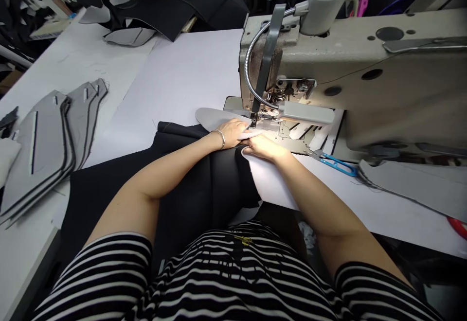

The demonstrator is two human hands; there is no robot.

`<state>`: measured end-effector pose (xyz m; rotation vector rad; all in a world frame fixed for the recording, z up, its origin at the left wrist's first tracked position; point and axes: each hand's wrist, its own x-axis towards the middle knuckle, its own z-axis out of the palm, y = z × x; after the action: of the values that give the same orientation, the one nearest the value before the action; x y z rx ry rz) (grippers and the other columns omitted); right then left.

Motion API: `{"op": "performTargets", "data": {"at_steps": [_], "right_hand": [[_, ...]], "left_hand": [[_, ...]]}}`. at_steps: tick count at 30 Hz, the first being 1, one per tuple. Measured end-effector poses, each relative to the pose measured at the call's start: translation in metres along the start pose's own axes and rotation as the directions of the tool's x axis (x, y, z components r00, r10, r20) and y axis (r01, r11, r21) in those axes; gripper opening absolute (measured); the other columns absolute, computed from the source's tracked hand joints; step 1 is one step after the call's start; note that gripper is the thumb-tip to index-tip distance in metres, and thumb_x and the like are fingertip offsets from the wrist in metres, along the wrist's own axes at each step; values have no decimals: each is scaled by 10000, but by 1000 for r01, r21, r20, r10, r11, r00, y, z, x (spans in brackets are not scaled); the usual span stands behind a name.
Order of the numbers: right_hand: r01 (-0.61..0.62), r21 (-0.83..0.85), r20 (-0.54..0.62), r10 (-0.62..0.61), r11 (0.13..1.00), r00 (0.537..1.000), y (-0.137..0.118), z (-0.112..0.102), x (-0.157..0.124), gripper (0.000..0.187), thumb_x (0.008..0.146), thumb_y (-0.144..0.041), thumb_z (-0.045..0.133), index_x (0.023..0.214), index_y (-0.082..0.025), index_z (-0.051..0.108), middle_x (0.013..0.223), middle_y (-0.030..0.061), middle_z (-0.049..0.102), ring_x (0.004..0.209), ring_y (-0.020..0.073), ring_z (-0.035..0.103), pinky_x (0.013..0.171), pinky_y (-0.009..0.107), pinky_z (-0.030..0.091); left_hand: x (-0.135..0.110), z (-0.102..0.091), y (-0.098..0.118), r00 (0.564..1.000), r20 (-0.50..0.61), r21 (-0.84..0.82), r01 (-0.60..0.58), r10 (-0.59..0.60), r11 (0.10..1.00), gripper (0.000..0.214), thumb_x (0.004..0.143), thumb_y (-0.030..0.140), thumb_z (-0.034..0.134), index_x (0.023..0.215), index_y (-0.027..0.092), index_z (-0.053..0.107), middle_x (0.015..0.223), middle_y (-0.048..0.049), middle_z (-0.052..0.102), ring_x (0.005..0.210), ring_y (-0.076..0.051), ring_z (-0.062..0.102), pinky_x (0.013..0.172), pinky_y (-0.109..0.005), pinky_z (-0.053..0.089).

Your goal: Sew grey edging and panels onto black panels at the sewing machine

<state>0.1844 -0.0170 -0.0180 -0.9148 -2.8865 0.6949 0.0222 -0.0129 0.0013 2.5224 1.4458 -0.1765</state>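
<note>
Head view: my left hand [232, 133] and right hand [261, 146] touch the grey fabric piece [208, 117] beside the sewing machine's [314, 63] presser foot [254, 119]; whether either grip is closed, I cannot tell. Shirt lettering [237, 271]: creased, illegible.

cloth [189, 185]: black | panel [209, 115]: grey | shirt [219, 287] — black, white stripes | scissor handles [352, 169] — blue | machine [314, 58]: beige
</note>
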Motion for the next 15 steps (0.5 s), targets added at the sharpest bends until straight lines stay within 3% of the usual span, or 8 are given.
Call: {"op": "performTargets", "data": {"at_steps": [6, 15], "right_hand": [[6, -20, -13, -6, 1000, 1000, 8, 0, -10, 222, 814, -163, 548, 957, -168, 717, 1086, 89, 671, 1012, 227, 578, 860, 267, 431], [40, -33, 13, -40, 999, 999, 16, 0, -13, 215, 848, -192, 551, 986, -151, 710, 1071, 107, 672, 988, 233, 583, 858, 279, 424]], "left_hand": [[8, 0, 13, 1000, 13, -8, 21, -21, 1000, 287, 847, 271, 502, 1110, 170, 561, 1143, -115, 636, 1161, -255, 543, 939, -376, 493], [7, -2, 17, 999, 25, -25, 47, -46, 999, 329, 845, 295, 508, 1145, 165, 545, 1191, -122, 619, 1186, -250, 528, 967, -368, 484]]}}
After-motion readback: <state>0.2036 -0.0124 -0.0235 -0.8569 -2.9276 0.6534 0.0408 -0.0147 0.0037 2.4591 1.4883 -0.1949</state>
